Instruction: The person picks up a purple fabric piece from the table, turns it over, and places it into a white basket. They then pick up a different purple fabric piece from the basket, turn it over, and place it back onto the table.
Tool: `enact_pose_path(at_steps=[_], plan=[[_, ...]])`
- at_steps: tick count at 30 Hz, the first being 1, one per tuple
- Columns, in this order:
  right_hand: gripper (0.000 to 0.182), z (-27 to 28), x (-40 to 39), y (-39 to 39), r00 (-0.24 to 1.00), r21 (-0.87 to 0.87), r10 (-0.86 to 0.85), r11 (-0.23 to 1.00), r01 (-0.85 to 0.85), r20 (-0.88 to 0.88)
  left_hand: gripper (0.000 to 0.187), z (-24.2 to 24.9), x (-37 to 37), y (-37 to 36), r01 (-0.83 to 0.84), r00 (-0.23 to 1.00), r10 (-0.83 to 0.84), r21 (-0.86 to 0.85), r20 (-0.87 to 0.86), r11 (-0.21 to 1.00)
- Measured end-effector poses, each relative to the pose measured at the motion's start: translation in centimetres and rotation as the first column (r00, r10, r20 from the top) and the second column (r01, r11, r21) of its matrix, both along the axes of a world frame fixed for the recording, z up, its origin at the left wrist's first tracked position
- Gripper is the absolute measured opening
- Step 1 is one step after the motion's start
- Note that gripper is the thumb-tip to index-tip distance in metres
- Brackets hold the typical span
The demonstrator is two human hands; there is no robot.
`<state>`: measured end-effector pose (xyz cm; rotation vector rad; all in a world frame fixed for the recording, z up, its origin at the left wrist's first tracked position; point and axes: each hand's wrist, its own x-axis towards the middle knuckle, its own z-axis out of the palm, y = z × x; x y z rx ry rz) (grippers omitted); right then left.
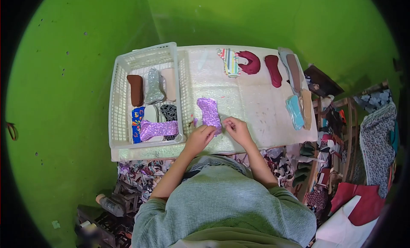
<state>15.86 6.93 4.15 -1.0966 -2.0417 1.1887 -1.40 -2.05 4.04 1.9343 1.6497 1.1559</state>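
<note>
A purple glittery fabric cut-out, shaped like a shoe part, lies on the table in front of me. My left hand is closed at its lower end, fingertips over the fabric. Just right of that end, my right hand has its fingers curled together; whether anything small is between them is hidden. A small purple scrap sits beside my left hand. To the left, a white plastic basket holds stacked cut-outs: brown, silver glitter, beige, blue patterned and purple glitter.
Along the table's far and right sides lie a striped stack, maroon pieces, grey-brown pieces and light blue pieces. Fabric scraps heap below the front edge. A wooden rack with cloth stands right. Green walls enclose the table.
</note>
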Motion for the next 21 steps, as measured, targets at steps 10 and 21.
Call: enact_pose_path(at_steps=[10,21], plan=[[0.014,-2.8,3.4,-1.7,0.999,-0.044,-0.04,0.998,0.04,-0.009,0.048,-7.4,1.6,1.8,0.023,0.973,-0.077,-0.243,-0.216,0.97],[0.012,-3.5,3.8,-0.6,0.999,-0.037,0.053,0.998,-0.053,0.001,0.028,-7.4,0.8,2.6,0.054,0.996,-0.074,-0.308,-0.053,0.95]])
